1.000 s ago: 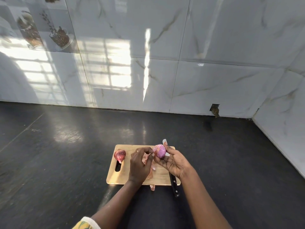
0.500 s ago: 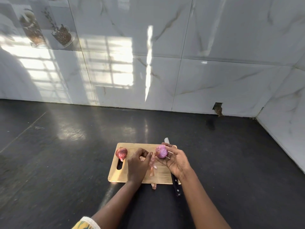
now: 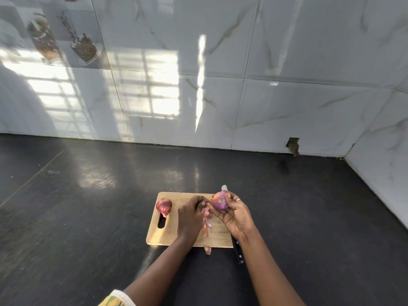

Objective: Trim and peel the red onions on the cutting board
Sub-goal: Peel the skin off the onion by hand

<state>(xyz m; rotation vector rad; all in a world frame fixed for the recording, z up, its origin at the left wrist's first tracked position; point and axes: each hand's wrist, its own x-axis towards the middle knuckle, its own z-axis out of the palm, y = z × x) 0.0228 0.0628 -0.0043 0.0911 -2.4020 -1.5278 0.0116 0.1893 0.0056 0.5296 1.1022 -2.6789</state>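
Held onion: a smooth purple red onion (image 3: 219,200), lifted above the far right corner of the cutting board (image 3: 170,236).
Right hand: the right hand (image 3: 237,218) is palm up with its fingers and thumb wrapped round the held onion; a ring (image 3: 237,200) is on one finger.
Left hand: the left hand (image 3: 189,217) is over the middle of the board with its fingers curled in tight, just beside the skins; whether it pinches one cannot be told.
Second onion: an unpeeled onion (image 3: 164,206) lies on the board's left end, its tip at the handle slot.
Skins: pink onion skins (image 3: 206,220) are strewn down the board between the hands; one scrap (image 3: 208,250) lies off the near edge.
Knife: a knife (image 3: 238,253) lies along the board's right edge under the right hand, with its blade tip past the far edge and its black handle over the near edge.
Open room: the dark countertop (image 3: 88,217) spreads wide to the left, behind and right of the board.
Edges: the marble tiled wall (image 3: 220,96) closes the back, and a side wall (image 3: 386,184) cuts in at the right corner.
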